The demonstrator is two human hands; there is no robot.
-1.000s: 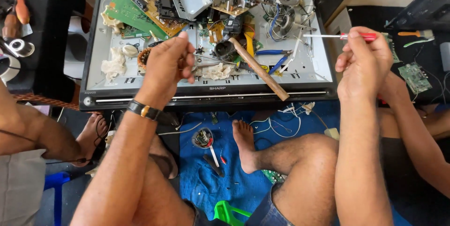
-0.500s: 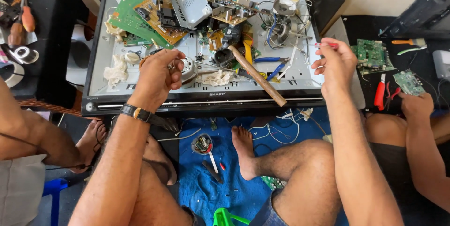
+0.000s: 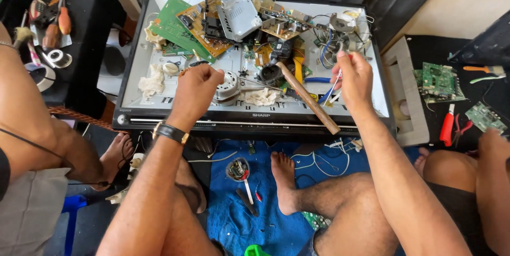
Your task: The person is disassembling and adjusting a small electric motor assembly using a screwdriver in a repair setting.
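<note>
Round silver metal motor part point(image 3: 228, 86) lies on the pale back panel of the flat screen point(image 3: 138, 65), just right of the left hand point(image 3: 197, 87), which is closed in a fist; whether it grips anything I cannot tell. The right hand point(image 3: 355, 78) pinches a thin white-and-blue probe-like tool point(image 3: 330, 92) above the wooden-handled hammer point(image 3: 308, 98). Judging by this, dismantling is mid-way; careful tool placement comes next.

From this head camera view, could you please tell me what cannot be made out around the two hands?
- Left hand: closed fist; its own fingers hide whatever it grips.
- Right hand: pinches a thin white-and-blue tool; its tip is too small to identify.
- Long wooden handle: its head is buried among the parts.
- Neighbours on both sides: cut off by the frame edges.
</note>
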